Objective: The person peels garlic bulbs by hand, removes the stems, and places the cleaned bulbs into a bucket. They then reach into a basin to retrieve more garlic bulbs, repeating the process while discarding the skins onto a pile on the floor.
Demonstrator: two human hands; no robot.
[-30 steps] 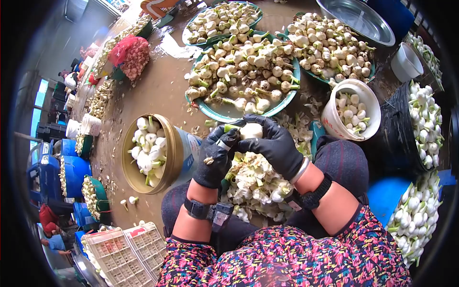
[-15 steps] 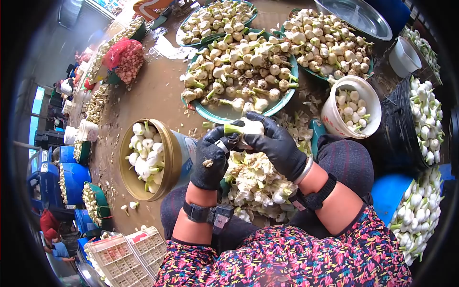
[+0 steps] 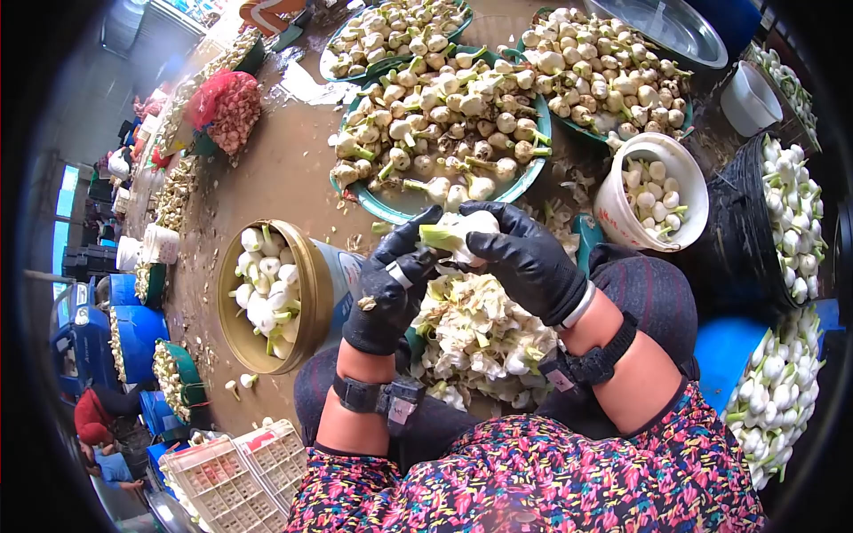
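Note:
A white garlic bulb (image 3: 481,227) with a short green stem is held between both black-gloved hands, above a heap of peeled skins (image 3: 484,333). My left hand (image 3: 391,289) is closed at the stem side, with a pale band around a finger and a scrap of skin stuck on the glove. My right hand (image 3: 533,262) wraps the round end, thumb pressed on its front. Just beyond the hands is a green-rimmed tub of unpeeled garlic bulbs (image 3: 426,133). To the left stands a tan-rimmed bucket (image 3: 229,311) of clean white bulbs.
A white bucket (image 3: 613,209) with cleaned bulbs stands at the right, near a black bag-lined container (image 3: 724,222) full of bulbs. Another garlic tub (image 3: 613,75) sits at back right. Beige plastic crates (image 3: 213,480) lie at lower left. A person in red (image 3: 91,413) is at the far left.
The hands have spread a little, and the bulb shows more clean white surface with its loose skin pulled back. The view has shifted slightly.

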